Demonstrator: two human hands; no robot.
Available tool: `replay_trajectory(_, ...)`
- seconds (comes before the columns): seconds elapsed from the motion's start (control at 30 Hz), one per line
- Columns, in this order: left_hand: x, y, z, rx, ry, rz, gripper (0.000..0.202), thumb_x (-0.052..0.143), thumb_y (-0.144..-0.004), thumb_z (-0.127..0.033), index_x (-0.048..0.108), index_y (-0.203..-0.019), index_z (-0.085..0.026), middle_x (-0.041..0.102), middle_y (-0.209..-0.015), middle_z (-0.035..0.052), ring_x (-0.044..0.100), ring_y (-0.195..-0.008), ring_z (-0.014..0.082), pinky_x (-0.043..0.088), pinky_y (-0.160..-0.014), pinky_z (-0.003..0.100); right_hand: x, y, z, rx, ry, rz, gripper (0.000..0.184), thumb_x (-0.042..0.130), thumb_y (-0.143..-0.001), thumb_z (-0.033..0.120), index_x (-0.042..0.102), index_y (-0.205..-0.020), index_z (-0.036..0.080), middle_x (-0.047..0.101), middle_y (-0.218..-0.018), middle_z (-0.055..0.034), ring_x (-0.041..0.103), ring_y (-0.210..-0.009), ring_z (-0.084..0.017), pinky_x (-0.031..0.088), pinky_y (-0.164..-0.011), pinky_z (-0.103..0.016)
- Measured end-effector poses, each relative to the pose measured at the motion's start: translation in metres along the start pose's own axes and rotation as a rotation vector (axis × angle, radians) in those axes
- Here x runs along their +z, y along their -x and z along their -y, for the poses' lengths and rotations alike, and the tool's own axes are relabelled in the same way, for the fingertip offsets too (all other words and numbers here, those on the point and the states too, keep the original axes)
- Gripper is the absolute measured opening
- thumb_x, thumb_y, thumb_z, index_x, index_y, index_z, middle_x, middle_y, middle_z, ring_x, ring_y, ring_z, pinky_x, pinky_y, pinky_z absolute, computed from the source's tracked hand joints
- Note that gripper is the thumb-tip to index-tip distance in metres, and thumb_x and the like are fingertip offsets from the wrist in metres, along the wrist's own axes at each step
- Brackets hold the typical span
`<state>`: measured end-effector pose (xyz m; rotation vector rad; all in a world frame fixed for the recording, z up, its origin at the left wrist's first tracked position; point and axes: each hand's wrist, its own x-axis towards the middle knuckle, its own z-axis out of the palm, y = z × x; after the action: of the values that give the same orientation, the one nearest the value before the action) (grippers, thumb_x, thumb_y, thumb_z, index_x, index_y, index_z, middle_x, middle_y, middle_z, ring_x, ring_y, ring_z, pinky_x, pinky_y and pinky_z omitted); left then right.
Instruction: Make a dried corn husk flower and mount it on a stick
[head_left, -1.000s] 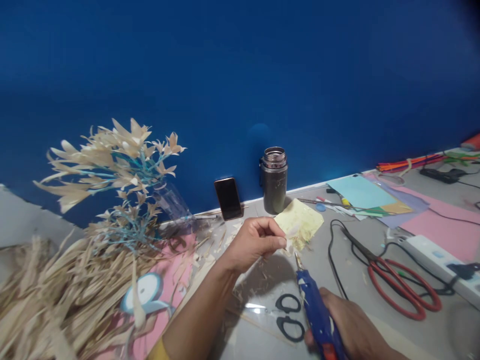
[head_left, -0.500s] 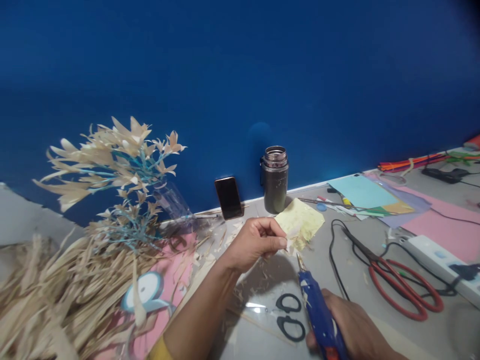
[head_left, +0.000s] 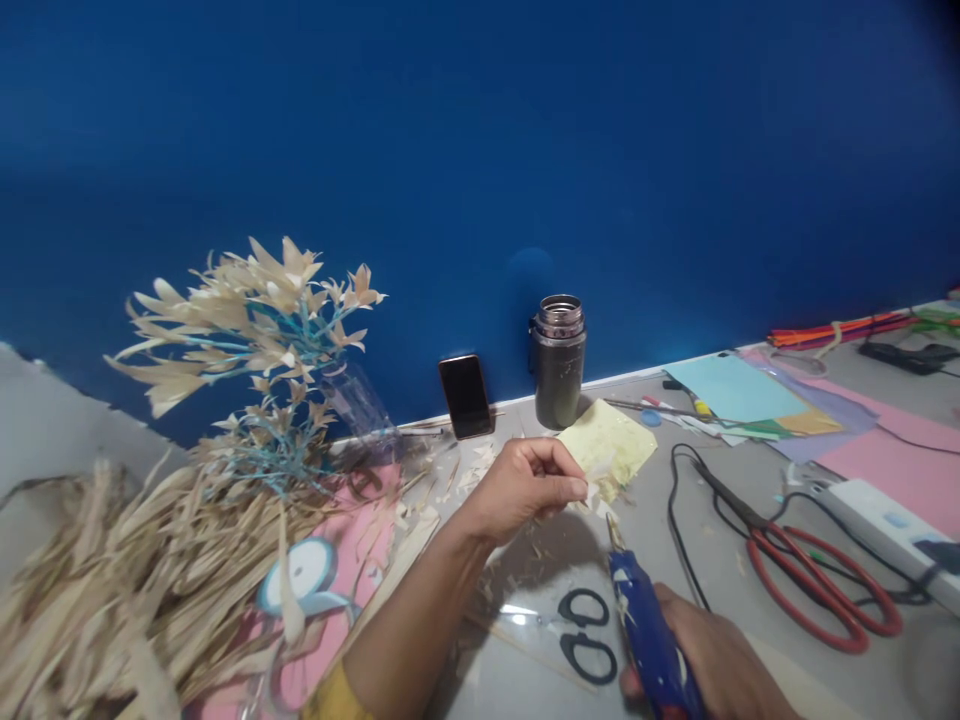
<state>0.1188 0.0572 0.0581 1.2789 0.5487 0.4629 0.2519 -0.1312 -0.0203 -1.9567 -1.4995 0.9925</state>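
Observation:
My left hand (head_left: pixel 525 488) is raised above the grey table, fingers pinched on a small pale leaf piece (head_left: pixel 596 488). My right hand (head_left: pixel 712 665) grips a blue glue gun (head_left: pixel 651 640) near the bottom edge, its metal nozzle (head_left: pixel 615 532) pointing up just below the piece. Behind the pinch lies a yellow paper sheet (head_left: pixel 611 448). Black-handled scissors (head_left: pixel 589 645) lie on the table between my two arms.
A bottle with a blue-stemmed spray of dried leaves (head_left: pixel 255 340) leans at the left over a heap of dried strips (head_left: pixel 112 580). A phone (head_left: pixel 465 396) and a steel flask (head_left: pixel 558 360) stand against the blue wall. Red scissors (head_left: pixel 817 585), black cords, a power strip (head_left: pixel 877 520) and coloured papers (head_left: pixel 750 395) lie at the right.
The view has shifted slightly, so everything sits a little further right. The glue gun's nozzle stays just under the pinched piece; both hands keep their grips.

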Motion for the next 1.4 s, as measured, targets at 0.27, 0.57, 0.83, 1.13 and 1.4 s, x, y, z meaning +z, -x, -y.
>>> replay_trajectory(0.27, 0.000, 0.002, -0.002, 0.005, 0.009, 0.011, 0.035, 0.092, -0.055, -0.034, 0.066, -0.066, -0.013, 0.058, -0.054, -0.0013, 0.042, -0.045, 0.0051, 0.028, -0.043, 0.020, 0.005, -0.001, -0.004, -0.038, 0.001, 0.009, 0.021, 0.067, -0.075, 0.044, 0.058, -0.075, 0.026, 0.073, -0.074, -0.0001, 0.072, -0.077, -0.025, 0.049, -0.065, -0.028)
replay_trajectory(0.57, 0.000, 0.002, -0.004, -0.011, -0.004, 0.005, 0.036, 0.093, -0.054, -0.034, 0.066, -0.066, -0.013, 0.060, -0.056, -0.0001, 0.044, -0.046, 0.0058, 0.031, -0.043, 0.020, -0.002, 0.001, 0.002, -0.004, 0.041, -0.016, 0.019, 0.067, -0.076, 0.044, 0.059, -0.078, 0.027, 0.075, -0.075, -0.0003, 0.072, -0.080, -0.026, 0.048, -0.063, -0.028)
replay_trajectory(0.83, -0.004, -0.006, 0.006, 0.028, 0.020, -0.051, 0.034, 0.091, -0.059, -0.034, 0.065, -0.069, -0.013, 0.055, -0.051, -0.0035, 0.041, -0.042, 0.0047, 0.025, -0.042, 0.019, -0.003, 0.001, 0.004, 0.007, -0.005, -0.012, 0.017, 0.057, -0.074, 0.029, 0.046, -0.086, 0.027, 0.078, -0.079, 0.0006, 0.074, -0.076, -0.023, 0.050, -0.068, -0.026)
replay_trajectory(1.13, -0.005, -0.014, 0.014, 0.031, 0.066, -0.108, 0.035, 0.091, -0.057, -0.033, 0.064, -0.069, -0.014, 0.061, -0.056, -0.0017, 0.039, -0.041, 0.0036, 0.022, -0.041, 0.019, -0.005, 0.012, 0.011, -0.016, -0.065, -0.056, 0.024, 0.055, -0.079, 0.034, 0.048, -0.101, 0.025, 0.078, -0.087, -0.0055, 0.075, -0.081, -0.024, 0.053, -0.071, -0.028)
replay_trajectory(1.4, 0.000, -0.008, 0.009, 0.042, -0.011, -0.100, 0.034, 0.090, -0.060, -0.033, 0.064, -0.068, -0.013, 0.059, -0.055, -0.0014, 0.038, -0.043, 0.0037, 0.022, -0.042, 0.019, -0.002, 0.016, 0.021, 0.066, -0.145, 0.085, 0.019, 0.063, -0.076, 0.030, 0.050, -0.089, 0.027, 0.078, -0.076, 0.0014, 0.075, -0.076, -0.022, 0.052, -0.073, -0.028)
